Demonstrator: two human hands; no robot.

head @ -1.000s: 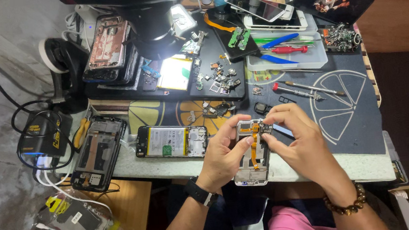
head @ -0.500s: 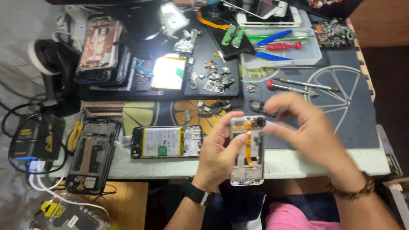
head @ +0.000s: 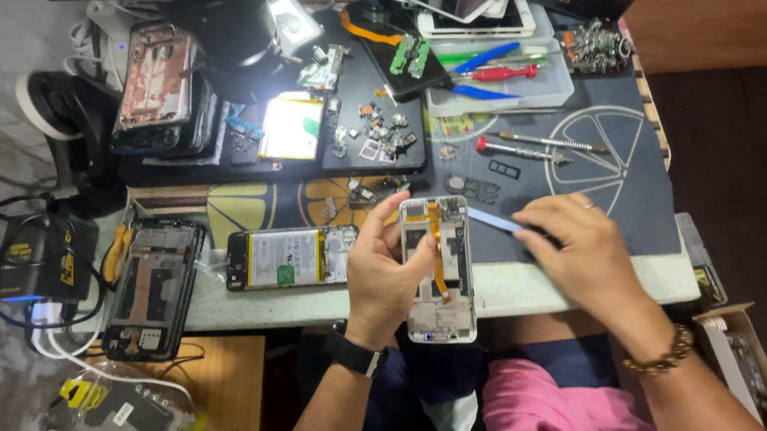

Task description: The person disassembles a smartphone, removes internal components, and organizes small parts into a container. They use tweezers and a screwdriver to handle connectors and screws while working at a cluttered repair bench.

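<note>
Where tools crowd it, a dark mat (head: 608, 213) covers the workbench (head: 540, 287).

This is looking like a phone repair workshop — a small, crowded bench rather than a home desk. Opened phones (head: 149, 287) are lying along the near left edge with their backs off, another opened handset (head: 286, 257) is sitting just right of them, and a stack of stripped phone frames (head: 156, 87) is piling up at the far left. Loose small parts (head: 374, 137) are scattering over a dark mat (head: 588, 196), screwdrivers (head: 501, 73) are resting in a clear tray (head: 559, 91) at the far right — and a bench lamp is shining down on it all.
</note>
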